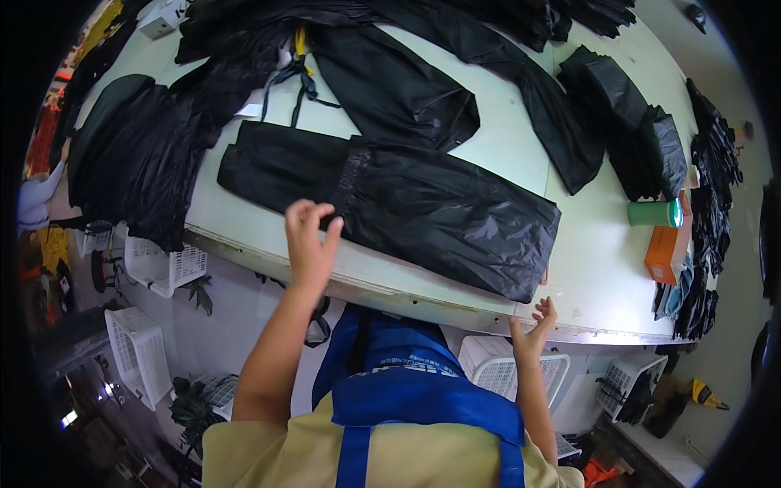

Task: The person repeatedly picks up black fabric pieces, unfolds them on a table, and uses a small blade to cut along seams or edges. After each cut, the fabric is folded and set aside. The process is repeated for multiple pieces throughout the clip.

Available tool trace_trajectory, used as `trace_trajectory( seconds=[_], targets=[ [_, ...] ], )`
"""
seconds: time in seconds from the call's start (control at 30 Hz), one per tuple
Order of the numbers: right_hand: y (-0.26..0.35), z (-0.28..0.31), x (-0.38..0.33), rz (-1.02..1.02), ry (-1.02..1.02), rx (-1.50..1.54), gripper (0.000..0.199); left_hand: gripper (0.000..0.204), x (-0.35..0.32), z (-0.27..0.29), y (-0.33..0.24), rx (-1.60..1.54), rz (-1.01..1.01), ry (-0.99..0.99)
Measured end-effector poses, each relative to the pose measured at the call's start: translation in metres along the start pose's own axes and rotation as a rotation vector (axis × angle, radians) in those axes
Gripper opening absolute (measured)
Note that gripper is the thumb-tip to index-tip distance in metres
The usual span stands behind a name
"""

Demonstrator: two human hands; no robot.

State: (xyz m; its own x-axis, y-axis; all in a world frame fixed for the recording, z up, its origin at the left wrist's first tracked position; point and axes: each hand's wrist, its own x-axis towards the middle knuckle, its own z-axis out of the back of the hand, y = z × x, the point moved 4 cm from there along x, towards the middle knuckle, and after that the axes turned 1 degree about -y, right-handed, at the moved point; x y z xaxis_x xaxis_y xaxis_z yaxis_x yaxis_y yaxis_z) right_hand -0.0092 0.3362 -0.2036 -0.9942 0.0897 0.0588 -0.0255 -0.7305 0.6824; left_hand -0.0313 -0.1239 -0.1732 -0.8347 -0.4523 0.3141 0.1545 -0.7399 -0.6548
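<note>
A folded black garment (455,220) of thin shiny fabric lies across the white table in front of me, with a gathered elastic band near its left part. My left hand (311,244) is over the garment's near edge, just below that band. Its fingers are bent but apart and nothing shows in them; whether the fingertips touch the cloth I cannot tell. My right hand (533,333) is at the table's front edge, below the garment's right corner. It is open, fingers spread, and holds nothing.
Black garments (138,154) hang over the table's left edge; more black cloth (399,81) lies behind. At the right stand a green cylinder (651,214) and an orange box (663,254). White plastic baskets (138,354) are below the table. Another person's sleeve (34,199) shows far left.
</note>
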Motion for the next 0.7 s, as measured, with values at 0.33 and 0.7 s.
trace_trajectory(
  seconds=[0.33, 0.7],
  targets=[
    [-0.019, -0.032, 0.03, -0.512, -0.068, 0.056, 0.028, 0.055, 0.01, -0.031, 0.03, 0.023, 0.177, 0.175],
    [0.006, -0.009, 0.022, -0.236, -0.277, -0.081, 0.023, 0.049, 0.012, 0.014, 0.105, -0.286, 0.482, 0.209]
  ],
)
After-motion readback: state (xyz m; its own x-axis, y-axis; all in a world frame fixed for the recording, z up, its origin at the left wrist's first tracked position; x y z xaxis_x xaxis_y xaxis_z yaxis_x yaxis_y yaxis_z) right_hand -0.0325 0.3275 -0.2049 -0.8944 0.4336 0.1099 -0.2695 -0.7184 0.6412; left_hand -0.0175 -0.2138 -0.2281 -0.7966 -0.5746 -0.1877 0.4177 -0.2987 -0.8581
